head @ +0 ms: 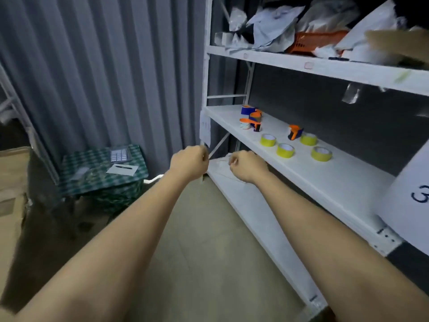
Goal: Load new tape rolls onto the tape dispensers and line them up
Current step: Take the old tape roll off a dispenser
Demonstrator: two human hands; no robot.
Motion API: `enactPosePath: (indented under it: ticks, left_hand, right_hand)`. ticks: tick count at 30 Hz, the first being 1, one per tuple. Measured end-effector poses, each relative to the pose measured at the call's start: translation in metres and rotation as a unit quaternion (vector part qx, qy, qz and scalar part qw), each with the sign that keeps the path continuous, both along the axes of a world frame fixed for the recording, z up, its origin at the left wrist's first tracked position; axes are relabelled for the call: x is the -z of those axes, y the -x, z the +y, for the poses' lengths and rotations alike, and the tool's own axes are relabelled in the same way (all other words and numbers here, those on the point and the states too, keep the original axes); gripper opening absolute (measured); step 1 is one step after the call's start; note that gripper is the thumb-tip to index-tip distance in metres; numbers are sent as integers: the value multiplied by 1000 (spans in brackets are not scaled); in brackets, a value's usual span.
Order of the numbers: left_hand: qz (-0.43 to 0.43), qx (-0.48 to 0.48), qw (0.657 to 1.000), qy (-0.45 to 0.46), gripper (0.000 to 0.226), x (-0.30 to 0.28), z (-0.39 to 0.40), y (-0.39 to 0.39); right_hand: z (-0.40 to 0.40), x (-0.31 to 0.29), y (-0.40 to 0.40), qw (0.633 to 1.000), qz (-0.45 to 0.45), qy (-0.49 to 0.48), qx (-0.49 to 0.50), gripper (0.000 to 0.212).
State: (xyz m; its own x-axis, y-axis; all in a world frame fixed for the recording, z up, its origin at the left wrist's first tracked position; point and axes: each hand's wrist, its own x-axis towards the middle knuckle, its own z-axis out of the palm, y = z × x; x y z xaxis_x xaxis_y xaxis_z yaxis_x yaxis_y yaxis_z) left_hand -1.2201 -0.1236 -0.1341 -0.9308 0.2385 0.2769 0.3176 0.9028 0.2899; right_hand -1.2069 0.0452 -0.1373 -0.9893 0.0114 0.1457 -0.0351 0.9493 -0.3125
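Shelf (343,182) holds four yellow tape rolls (285,150) and three dispensers (294,132).

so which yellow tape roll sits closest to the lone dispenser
The yellow roll just right of the lone dispenser, nearly touching it; the other three rolls lie further forward.

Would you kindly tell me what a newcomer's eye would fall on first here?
Four yellow tape rolls stand out on the white middle shelf, with orange-and-blue tape dispensers behind them. In front, the left hand and right hand hang curled and empty.
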Motion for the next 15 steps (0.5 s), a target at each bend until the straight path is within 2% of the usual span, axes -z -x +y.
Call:
enactPosePath:
  ticks: [5, 11, 15]
  left_hand:
    - [-38, -6, 999, 7, 22, 16, -23, 60]
    - [-54, -19, 998, 6, 14, 31, -32, 131]
    - [-65, -14, 998, 2, 18, 35, -28, 199]
  right_hand:
    - [-32, 23, 51, 999, 9, 26, -22, 22]
    - [-40, 21, 127, 999, 4, 52, -12, 22]
    - [-37, 28, 191, 999, 5, 44, -5, 20]
